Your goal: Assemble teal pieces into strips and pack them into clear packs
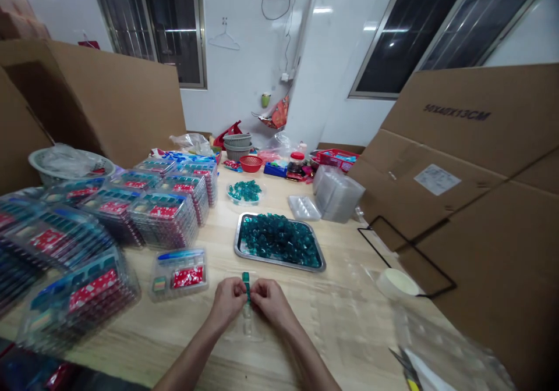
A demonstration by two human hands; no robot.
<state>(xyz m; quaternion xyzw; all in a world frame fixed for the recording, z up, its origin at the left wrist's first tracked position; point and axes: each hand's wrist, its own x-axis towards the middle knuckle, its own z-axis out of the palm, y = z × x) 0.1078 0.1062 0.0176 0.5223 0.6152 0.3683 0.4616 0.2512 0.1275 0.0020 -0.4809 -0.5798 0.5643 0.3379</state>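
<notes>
My left hand (pixel 227 302) and my right hand (pixel 271 302) meet over the near middle of the wooden table (pixel 332 321). Both pinch a short stack of small teal blocks (pixel 247 286), held upright between the fingertips. Under the hands lies a clear plastic tray (pixel 247 325), faint against the wood. Just beyond the hands sits a metal tray (pixel 244 250) heaped with several loose teal blocks (pixel 279 238). A single packed clear box (pixel 179 272) with a red label lies left of my hands.
Stacks of packed clear boxes (pixel 109 216) fill the left side. A small dish of teal blocks (pixel 245 191), empty clear trays (pixel 338 196), a tape roll (pixel 396 283) and baskets (pixel 238 144) lie further out. Large cardboard sheets (pixel 480 205) stand right and left.
</notes>
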